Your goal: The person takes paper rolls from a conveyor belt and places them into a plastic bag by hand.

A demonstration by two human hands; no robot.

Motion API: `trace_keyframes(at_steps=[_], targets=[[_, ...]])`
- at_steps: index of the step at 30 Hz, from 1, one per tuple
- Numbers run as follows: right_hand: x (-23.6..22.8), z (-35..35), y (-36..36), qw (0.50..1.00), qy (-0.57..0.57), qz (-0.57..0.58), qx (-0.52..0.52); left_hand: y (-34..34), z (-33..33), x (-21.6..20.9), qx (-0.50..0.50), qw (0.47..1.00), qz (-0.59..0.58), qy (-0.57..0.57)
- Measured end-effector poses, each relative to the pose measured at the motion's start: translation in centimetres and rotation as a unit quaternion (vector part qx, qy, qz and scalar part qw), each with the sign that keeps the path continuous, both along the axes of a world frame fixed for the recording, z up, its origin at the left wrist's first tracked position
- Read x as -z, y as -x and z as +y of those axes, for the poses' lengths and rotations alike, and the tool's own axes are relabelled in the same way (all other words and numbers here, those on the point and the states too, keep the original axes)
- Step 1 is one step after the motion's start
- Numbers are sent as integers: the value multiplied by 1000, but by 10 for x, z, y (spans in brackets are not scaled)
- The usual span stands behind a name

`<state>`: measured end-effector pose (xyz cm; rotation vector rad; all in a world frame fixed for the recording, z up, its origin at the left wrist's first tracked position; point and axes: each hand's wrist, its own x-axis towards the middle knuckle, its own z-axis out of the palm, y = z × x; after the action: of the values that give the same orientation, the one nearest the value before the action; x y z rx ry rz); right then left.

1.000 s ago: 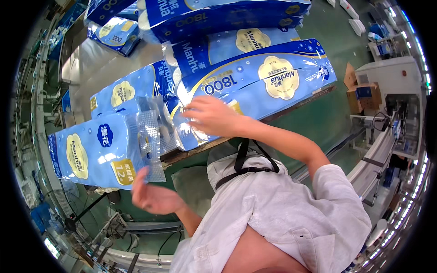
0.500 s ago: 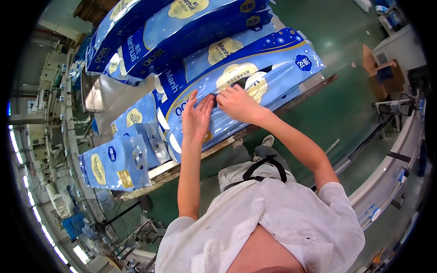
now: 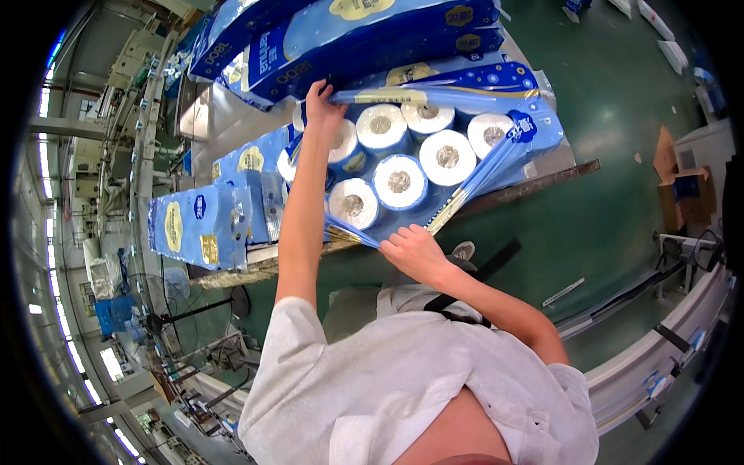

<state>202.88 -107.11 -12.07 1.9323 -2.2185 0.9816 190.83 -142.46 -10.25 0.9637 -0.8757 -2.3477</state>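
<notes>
Several white toilet paper rolls [image 3: 400,182] stand on end in rows, their tops showing through the wide opening of a blue plastic bag [image 3: 546,124]. The far edge of the torn film is in my left hand [image 3: 324,108], which is closed on it beyond the rolls. My right hand [image 3: 416,253] grips the near edge and pulls it out past the table's front into a tight point. Between the two hands the film is stretched apart. My left forearm covers some rolls at the left.
Unopened blue packs [image 3: 372,46] lie at the far side of the table [image 3: 535,180]. More blue packs [image 3: 198,225] stand on its left end. A fan [image 3: 167,318] is at lower left, a cardboard box [image 3: 686,190] on the green floor at right, and a white rail [image 3: 659,341] runs along the right.
The bag's film has been pulled open, baring the rolls. My left hand has moved away to the far edge, while my right hand has drawn back toward my body.
</notes>
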Motion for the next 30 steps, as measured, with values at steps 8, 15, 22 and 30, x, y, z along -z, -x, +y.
trace_keyframes(at_steps=[8,15,22,30], targets=[[-28,-21,27,996,-49,-58,-37,-44,13,-2,137,975,21,175],[-78,-87,119,989,-60,121,-62,-198,130,-47,286,747,-80,595],[-100,-145,137,886,-363,241,-160,-228,154,-20,236,662,-7,712],[-70,-141,143,898,-348,210,-166,-232,144,-11,324,558,83,759]])
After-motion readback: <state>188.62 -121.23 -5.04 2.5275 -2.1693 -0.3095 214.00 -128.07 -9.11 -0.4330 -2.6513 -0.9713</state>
